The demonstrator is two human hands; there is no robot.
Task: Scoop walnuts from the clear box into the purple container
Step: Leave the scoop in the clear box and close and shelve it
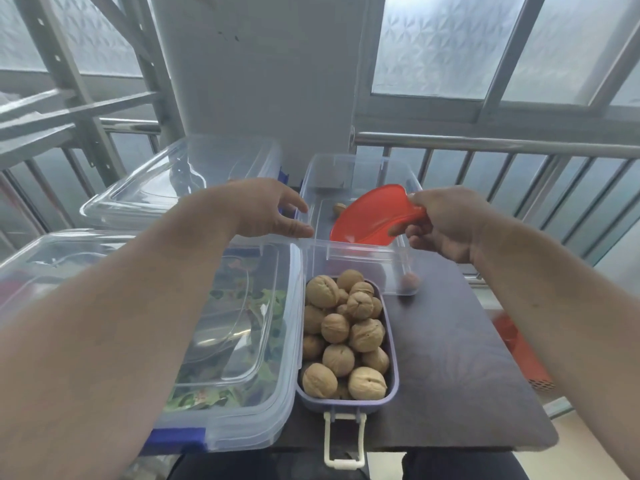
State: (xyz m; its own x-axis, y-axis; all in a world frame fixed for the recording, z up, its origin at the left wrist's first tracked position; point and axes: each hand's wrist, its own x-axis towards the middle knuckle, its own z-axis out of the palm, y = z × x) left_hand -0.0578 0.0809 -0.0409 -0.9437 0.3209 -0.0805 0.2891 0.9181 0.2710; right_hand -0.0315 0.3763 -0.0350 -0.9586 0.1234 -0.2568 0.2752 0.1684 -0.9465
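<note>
The purple container [393, 348] sits near the table's front edge, heaped with several walnuts [346, 334]. Behind it stands the clear box [360, 252], almost bare: one walnut [338, 208] lies at its far side and another [410, 281] at its near right corner. My right hand [446, 228] grips the handle of a red scoop [370, 216], whose bowl is tilted down inside the clear box. My left hand [266, 209] holds the box's left rim, thumb and fingers at its edge.
A large lidded clear bin with a blue latch [221, 341] lies left of the purple container, another clear bin [173, 188] behind it. The dark table [460, 375] ends at the right, where an orange mesh object [523, 355] sits below. A metal railing [502, 143] runs behind.
</note>
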